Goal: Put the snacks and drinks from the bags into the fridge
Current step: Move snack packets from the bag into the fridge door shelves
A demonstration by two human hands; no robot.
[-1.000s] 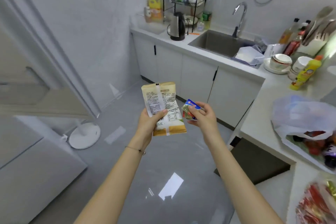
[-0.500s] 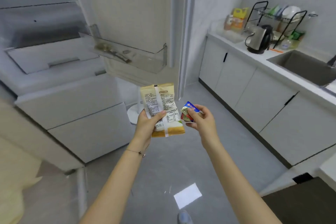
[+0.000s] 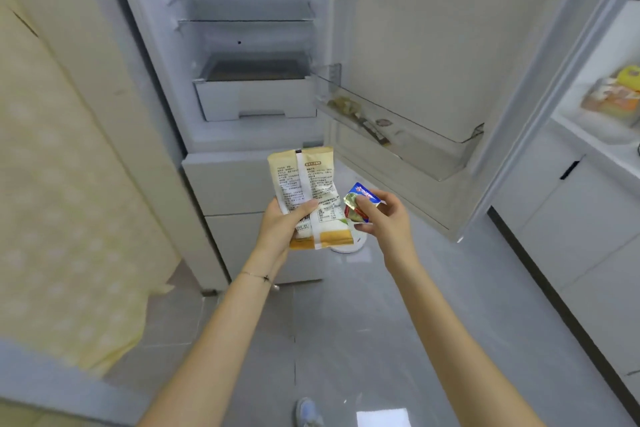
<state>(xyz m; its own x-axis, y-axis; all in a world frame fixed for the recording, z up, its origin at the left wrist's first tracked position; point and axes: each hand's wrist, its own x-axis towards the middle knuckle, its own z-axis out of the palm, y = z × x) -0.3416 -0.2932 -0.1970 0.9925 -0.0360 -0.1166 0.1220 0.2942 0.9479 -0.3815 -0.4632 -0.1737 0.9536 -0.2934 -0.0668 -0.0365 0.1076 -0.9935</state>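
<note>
My left hand grips a beige and orange snack packet, printed back facing me, held upright. Beside it my right hand pinches a small blue, green and red snack packet between thumb and fingers. Both hands are at chest height in front of the open fridge. Its upper compartment shows glass shelves and a white drawer. The fridge door stands open to the right, with a clear door bin that holds a few small items.
Closed white freezer drawers sit below the open compartment, behind my hands. A yellow patterned curtain hangs at the left. White kitchen cabinets and a counter with packaged food run along the right. Grey floor tiles lie below.
My view has swung left from the sink and counter to face the open fridge. Both hands kept their packets and stayed in the same pose in front of me.
</note>
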